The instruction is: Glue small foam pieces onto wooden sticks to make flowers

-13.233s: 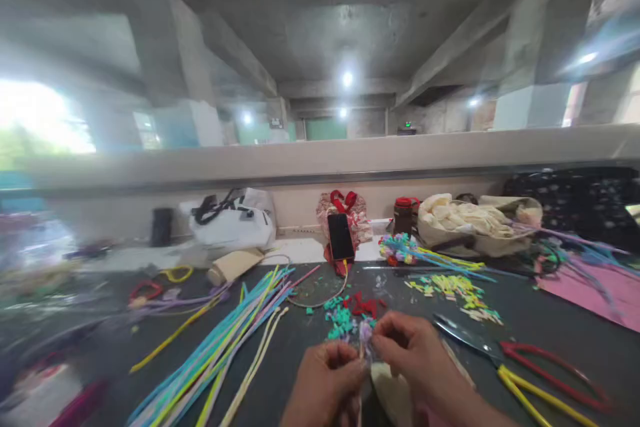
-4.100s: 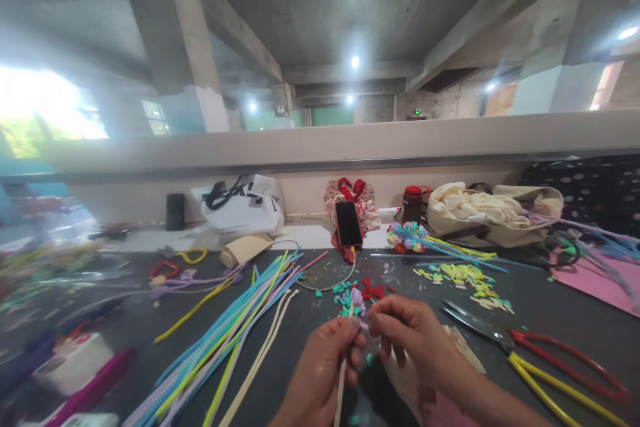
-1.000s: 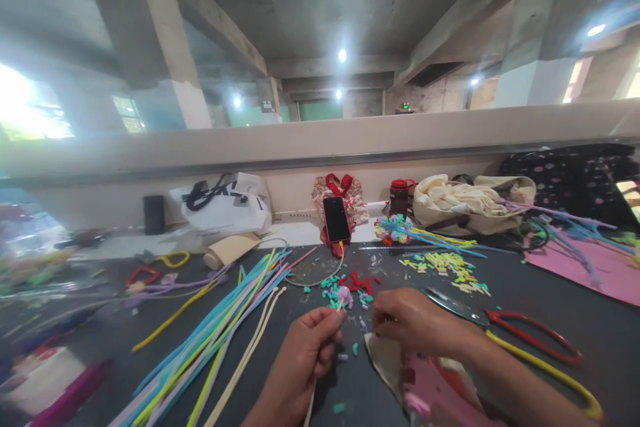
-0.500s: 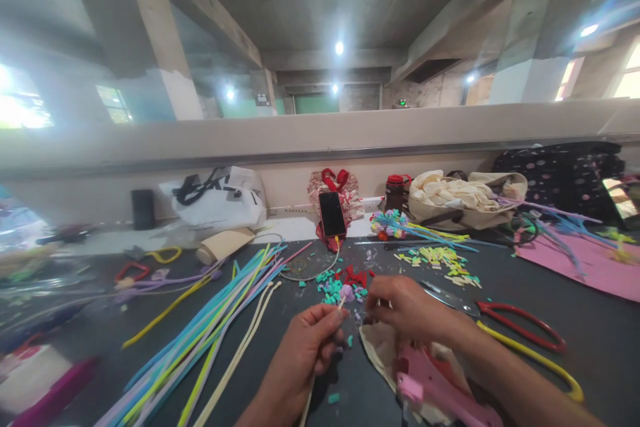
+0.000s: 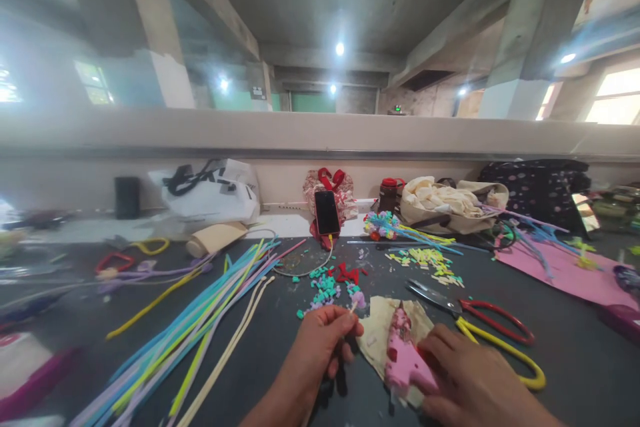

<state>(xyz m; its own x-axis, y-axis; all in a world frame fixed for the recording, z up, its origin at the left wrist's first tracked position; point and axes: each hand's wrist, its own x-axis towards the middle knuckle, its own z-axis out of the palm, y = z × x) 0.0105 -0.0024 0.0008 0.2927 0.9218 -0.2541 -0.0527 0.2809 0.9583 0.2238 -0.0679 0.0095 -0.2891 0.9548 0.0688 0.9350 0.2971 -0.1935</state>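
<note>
My left hand (image 5: 325,340) is closed in a pinch on a thin pale stem (image 5: 354,307), with a small purple flower-like piece (image 5: 357,298) at its tip. To its right, a pink hot glue gun (image 5: 403,353) lies on a cream cloth (image 5: 373,327), nozzle pointing away from me. My right hand (image 5: 465,373) is curled about the gun's handle, fingers on one side and thumb on the other. Just beyond my left hand lie small teal pieces (image 5: 324,288) and red pieces (image 5: 349,273).
Scissors (image 5: 460,310) with one red and one yellow handle lie at right. Long coloured pipe cleaners (image 5: 200,320) spread across the left. Behind are a phone (image 5: 327,212) on a cable, yellow cut pieces (image 5: 427,260), a flower bunch (image 5: 383,223), a white bag (image 5: 210,193) and pink sheet (image 5: 530,257).
My right hand has moved from beside the stem tip down and right to the glue gun's handle. The gun now sits more upright in view. My left hand still pinches the stem.
</note>
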